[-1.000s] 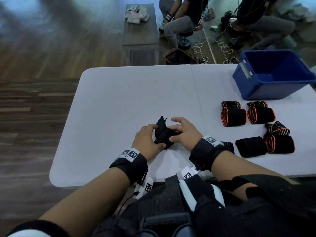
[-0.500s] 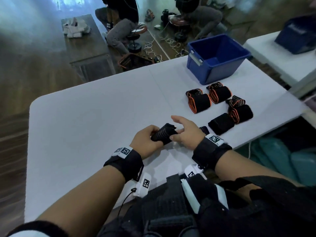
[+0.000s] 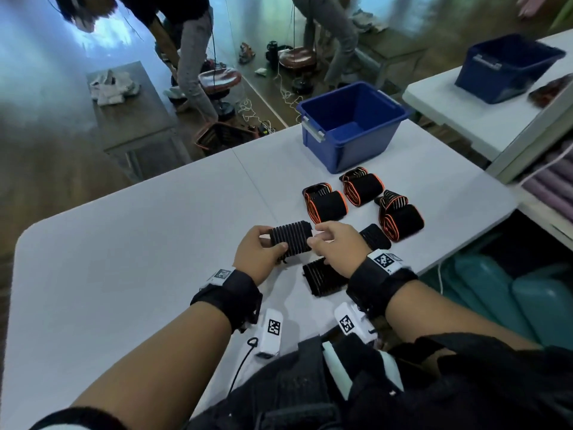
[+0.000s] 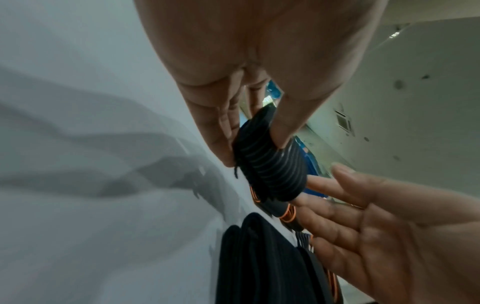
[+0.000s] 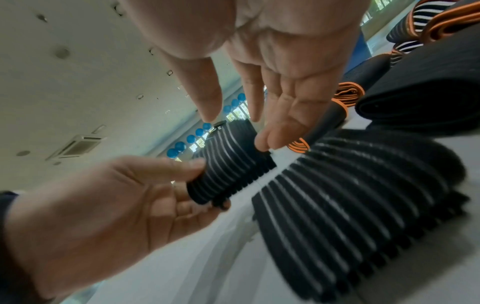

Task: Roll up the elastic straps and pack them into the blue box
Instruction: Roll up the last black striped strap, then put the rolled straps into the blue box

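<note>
My left hand (image 3: 271, 240) pinches a rolled black ribbed strap (image 3: 291, 238) between thumb and fingers, a little above the white table (image 3: 124, 243). The fingers of my right hand (image 3: 319, 240) are nearly straight, and their tips touch the roll's right end. In the left wrist view the left hand (image 4: 253, 148) grips the roll (image 4: 272, 170). The right wrist view shows the right hand (image 5: 233, 129) spread at the roll (image 5: 228, 164). The blue box (image 3: 350, 150) stands open at the far right of the table.
A second ribbed black strap (image 3: 325, 277) lies under my right wrist. Orange-edged rolls (image 3: 325, 206) (image 3: 362, 187) (image 3: 400, 218) and a black roll (image 3: 375, 237) lie before the box. Another blue box (image 3: 505, 69) stands on a neighbouring table. People stand beyond the table's far edge.
The strap's loose end has been wound in, and the roll has been lifted slightly off the table. My right hand has loosened from gripping to fingertip contact. My head has turned right.
</note>
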A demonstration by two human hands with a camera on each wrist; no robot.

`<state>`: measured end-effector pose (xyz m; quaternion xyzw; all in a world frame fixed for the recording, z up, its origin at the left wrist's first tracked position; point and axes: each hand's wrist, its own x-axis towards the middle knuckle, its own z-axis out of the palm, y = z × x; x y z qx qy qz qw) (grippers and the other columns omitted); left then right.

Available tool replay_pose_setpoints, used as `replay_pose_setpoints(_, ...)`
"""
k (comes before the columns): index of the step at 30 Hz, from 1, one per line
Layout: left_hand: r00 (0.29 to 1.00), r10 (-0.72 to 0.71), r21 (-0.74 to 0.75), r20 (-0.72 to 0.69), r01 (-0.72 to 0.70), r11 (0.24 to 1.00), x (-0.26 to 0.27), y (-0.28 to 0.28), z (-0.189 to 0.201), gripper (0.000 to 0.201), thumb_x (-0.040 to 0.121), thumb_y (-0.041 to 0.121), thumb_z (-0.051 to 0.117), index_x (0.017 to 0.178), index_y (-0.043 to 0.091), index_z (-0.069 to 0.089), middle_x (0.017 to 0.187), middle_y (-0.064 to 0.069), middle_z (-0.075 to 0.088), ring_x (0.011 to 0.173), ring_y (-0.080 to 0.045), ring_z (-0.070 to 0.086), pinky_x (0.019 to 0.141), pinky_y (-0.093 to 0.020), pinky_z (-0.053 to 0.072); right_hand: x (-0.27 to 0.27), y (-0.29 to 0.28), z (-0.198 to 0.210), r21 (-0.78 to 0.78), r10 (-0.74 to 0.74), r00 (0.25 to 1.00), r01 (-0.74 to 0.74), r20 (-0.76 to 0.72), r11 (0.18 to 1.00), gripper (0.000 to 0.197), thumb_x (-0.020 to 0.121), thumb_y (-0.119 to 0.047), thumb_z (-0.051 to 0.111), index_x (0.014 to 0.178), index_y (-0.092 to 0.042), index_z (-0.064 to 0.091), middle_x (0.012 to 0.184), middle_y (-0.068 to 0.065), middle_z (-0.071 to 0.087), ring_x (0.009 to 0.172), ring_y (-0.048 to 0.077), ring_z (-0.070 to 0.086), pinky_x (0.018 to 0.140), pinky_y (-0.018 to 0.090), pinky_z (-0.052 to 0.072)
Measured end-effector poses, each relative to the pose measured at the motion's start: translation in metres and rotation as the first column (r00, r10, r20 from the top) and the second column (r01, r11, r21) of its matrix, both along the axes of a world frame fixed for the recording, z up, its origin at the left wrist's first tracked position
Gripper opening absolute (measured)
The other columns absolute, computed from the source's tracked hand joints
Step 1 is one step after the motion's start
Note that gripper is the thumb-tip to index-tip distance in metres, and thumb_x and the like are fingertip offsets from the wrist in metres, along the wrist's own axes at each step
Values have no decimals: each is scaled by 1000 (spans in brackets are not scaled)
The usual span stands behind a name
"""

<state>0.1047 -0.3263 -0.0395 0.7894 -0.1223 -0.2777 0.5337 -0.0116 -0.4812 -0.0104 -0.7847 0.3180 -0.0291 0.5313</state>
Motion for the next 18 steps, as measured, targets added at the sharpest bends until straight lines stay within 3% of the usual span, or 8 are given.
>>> replay_pose_setpoints(2,995,96,58,-36,-94,994,6,-13,-7,34,82,15,77,111,13,58,93,-13,74,79,-31,74,78,-53,61,1,-18,-1,22,23,1000,-24,16,999,53,71,-54,63,118,-29,61,100,-6,71,90,14,70,86,44,58)
replay_pose_setpoints(5,982,186,201,19,-186,962,7,-31,-10,32,83,19,76,111,15,60,94,-10,75,72,-23,74,69,-40,63,-4,-50,7,33,94,995,-95,28,995,28,86,-33,67,111,-21,64,90,-2,71,77,11,70,72,35,56)
replay_pose_setpoints(8,977,106,387,185,-171,906,2,-48,-5,26,83,26,74,106,17,68,89,0,72,75,-17,69,66,-27,52,-12,-90,11,66,141,988,-144,56,987,17,90,-22,67,106,-16,66,85,1,72,70,9,69,68,33,56)
replay_pose_setpoints(11,974,83,490,209,-178,853,0,-60,0,20,82,27,74,98,15,74,88,-3,72,80,-21,66,68,-26,47,-17,-129,11,52,163,984,-168,76,984,14,89,-22,68,102,-17,67,82,-1,71,68,9,68,66,28,52)
replay_pose_setpoints(13,970,109,496,217,-206,844,-2,-65,0,34,79,35,75,103,12,75,96,-6,74,86,-23,67,73,-29,49,-23,-152,11,32,173,982,-176,75,984,11,89,-22,67,100,-18,67,81,-1,70,69,11,67,66,27,51)
replay_pose_setpoints(15,955,137,490,263,-255,834,-5,-67,0,54,82,44,74,122,8,67,116,-9,68,105,-26,65,87,-32,48,-29,-174,12,18,182,981,-183,65,983,13,86,-29,67,97,-24,66,81,-2,71,69,11,67,69,32,53)
replay_pose_setpoints(18,921,180,455,344,-331,826,-8,-70,4,62,86,47,71,136,13,56,133,-12,57,116,-28,59,102,-42,48,-37,-207,11,-62,228,973,-225,44,972,16,84,-28,67,100,-25,67,85,-5,71,79,11,67,84,36,56)
